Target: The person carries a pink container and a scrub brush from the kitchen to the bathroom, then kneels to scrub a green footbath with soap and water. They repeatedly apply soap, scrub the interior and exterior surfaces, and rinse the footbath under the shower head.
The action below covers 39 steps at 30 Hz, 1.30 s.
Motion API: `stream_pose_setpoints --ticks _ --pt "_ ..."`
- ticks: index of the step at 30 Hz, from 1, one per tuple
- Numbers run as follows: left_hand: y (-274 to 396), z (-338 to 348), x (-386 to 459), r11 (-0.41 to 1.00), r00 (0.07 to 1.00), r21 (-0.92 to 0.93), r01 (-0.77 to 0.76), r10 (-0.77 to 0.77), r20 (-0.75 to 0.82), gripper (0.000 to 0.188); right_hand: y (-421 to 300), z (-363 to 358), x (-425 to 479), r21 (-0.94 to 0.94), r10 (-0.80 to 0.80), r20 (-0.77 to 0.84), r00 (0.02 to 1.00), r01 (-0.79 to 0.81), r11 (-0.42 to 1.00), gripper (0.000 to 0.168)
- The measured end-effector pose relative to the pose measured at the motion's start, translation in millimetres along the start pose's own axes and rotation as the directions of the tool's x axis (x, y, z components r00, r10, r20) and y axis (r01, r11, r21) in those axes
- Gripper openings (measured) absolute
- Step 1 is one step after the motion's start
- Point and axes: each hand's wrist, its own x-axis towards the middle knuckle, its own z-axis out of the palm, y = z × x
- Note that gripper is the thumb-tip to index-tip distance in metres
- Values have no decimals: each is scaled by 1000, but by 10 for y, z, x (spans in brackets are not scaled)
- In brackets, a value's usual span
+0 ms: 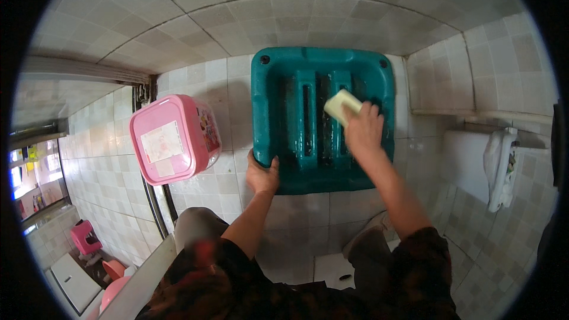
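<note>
A green plastic tray-like piece (284, 182) with raised slotted ribs and a raised rim lies on the tiled floor in front of me; its inner surface looks wet. My left hand (263, 175) grips its lower left corner, thumb on the inside of the rim. In my right hand (365, 129) is a pale yellow sponge or folded cloth (343, 106), held over the right-hand rib. Whether it presses on the plastic there is hard to tell.
Left of the green piece stands a clear container with a pink lid (162, 140). Tiled walls rise ahead and at the right, where a white wall-mounted fixture (500, 169) juts out. A door frame is at the left, with a pink stool (85, 237) beyond.
</note>
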Motion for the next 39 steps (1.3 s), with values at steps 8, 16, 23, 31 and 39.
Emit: stream_pose_setpoints --ticks 8,16,23,31,39 --pt "-44 119 1 999 999 -22 -26 25 -41 81 60 614 -632 66 269 102 958 -276 959 60" --pt "55 122 -63 999 998 -11 -40 40 -58 76 259 602 -215 334 383 251 889 -451 828 58" --pt "82 181 2 998 996 50 -45 49 -79 74 417 531 572 444 539 388 748 -664 601 44" --pt "13 102 -41 998 994 9 -58 58 -93 73 169 635 -507 342 531 571 626 -769 539 50" --pt "35 199 24 994 992 1 -109 109 -64 72 404 563 743 349 592 369 716 -697 626 45"
